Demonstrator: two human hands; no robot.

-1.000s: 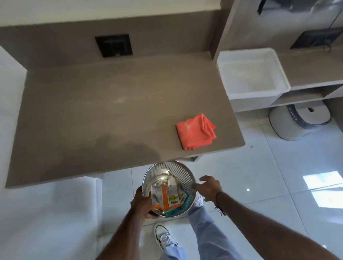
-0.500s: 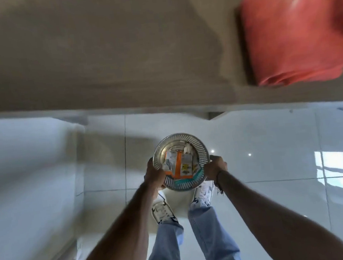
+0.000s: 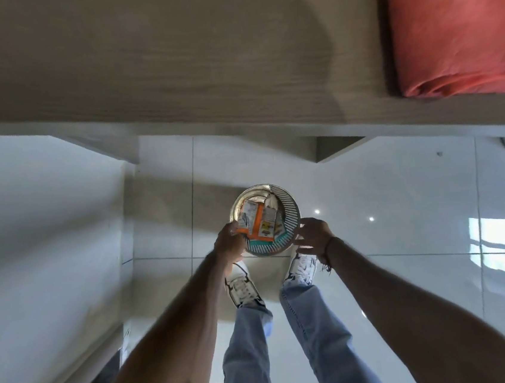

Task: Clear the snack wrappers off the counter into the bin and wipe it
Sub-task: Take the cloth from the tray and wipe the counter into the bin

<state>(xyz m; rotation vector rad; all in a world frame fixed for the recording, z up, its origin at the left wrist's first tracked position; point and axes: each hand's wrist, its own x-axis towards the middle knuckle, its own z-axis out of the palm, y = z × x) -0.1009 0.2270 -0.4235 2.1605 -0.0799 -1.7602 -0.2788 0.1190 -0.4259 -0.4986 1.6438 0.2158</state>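
Two bare forearms reach down from the bottom of the frame, over blue jeans [image 3: 316, 334] and white sneakers [image 3: 242, 283] planted on the glossy white tile floor [image 3: 387, 208]. Left hand [image 3: 228, 244]: grip closed on the left rim of the bin [image 3: 290, 206], fingers curled over the edge, thumb side touching the orange wrapper. Right hand [image 3: 313, 237]: grip open, fingers spread, palm just beside the bin's right rim; contact with the rim cannot be told. A dark cord bracelet [image 3: 328, 247] sits on the right wrist.

The bin is a round metal one with a slotted wall, upright, low over the floor just ahead of the toes, between the two hands; whether it rests on the tiles cannot be told. Snack wrappers [image 3: 259, 221] are inside it: orange and white packets, something teal under them, a crumpled pale piece toward the far side.

Farther out, the counter [image 3: 152, 55], brown wood-grain top, spans the upper frame, its front edge overhanging the floor; a shadow falls across its middle. A folded orange-red cloth [image 3: 458, 26] lies on the counter at upper right, near the front edge, blurred, well apart from the bin. White panel [image 3: 37, 232] on the left below the counter.
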